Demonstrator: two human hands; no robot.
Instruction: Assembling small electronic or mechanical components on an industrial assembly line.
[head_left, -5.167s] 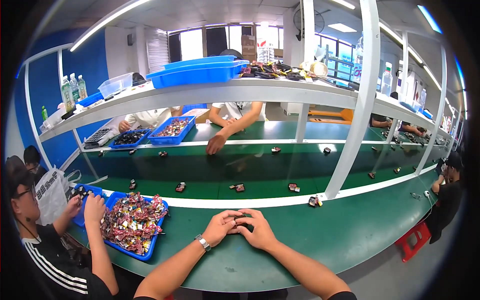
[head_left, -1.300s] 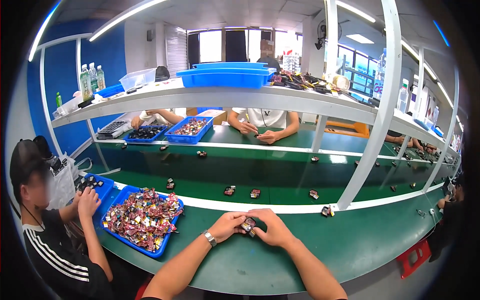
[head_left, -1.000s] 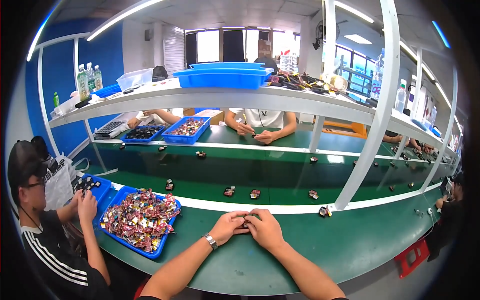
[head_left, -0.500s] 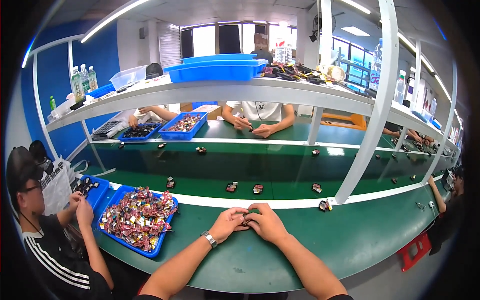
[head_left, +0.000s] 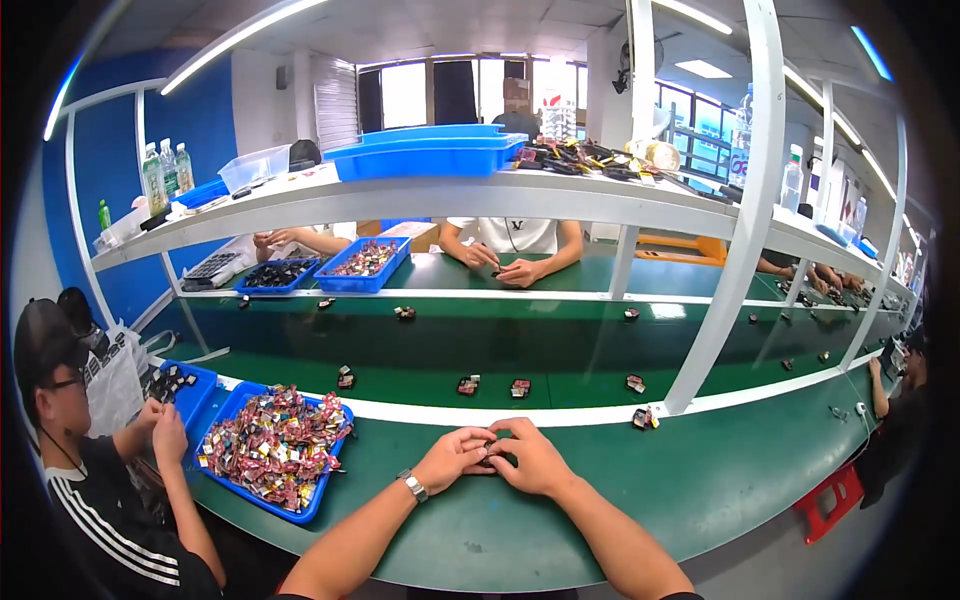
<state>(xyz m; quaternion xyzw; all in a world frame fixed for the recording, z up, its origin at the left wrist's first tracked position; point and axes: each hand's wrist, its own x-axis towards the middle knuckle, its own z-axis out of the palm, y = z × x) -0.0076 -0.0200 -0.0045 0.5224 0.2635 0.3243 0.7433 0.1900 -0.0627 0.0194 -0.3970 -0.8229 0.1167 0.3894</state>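
Note:
My left hand (head_left: 452, 461), with a metal-banded watch on the wrist, meets my right hand (head_left: 533, 459) above the green worktop. Between their fingertips is a small dark piece (head_left: 488, 459), mostly hidden, its kind too small to make out. Both hands are closed around it, thumbs and fingers bent inward. To the left of my hands stands a blue tray (head_left: 324, 488) heaped with small red, white and yellow tagged pieces (head_left: 272, 447). Beyond my hands, small dark-and-red pieces (head_left: 520, 388) lie spaced out on the green conveyor belt (head_left: 590, 385).
A white rail (head_left: 420, 411) separates worktop from belt. Another small piece (head_left: 645, 418) lies by the slanted white post (head_left: 722, 270). Overhead, a white shelf (head_left: 430, 196) carries blue trays and bottles. A co-worker (head_left: 110, 500) sits close at left; others work across the belt and at right.
My hands stay together, with the fingers shifting slightly around the dark piece. The pieces on the belt appear slightly farther right and lower. Across the belt at left, a co-worker's hands have lifted from the tray.

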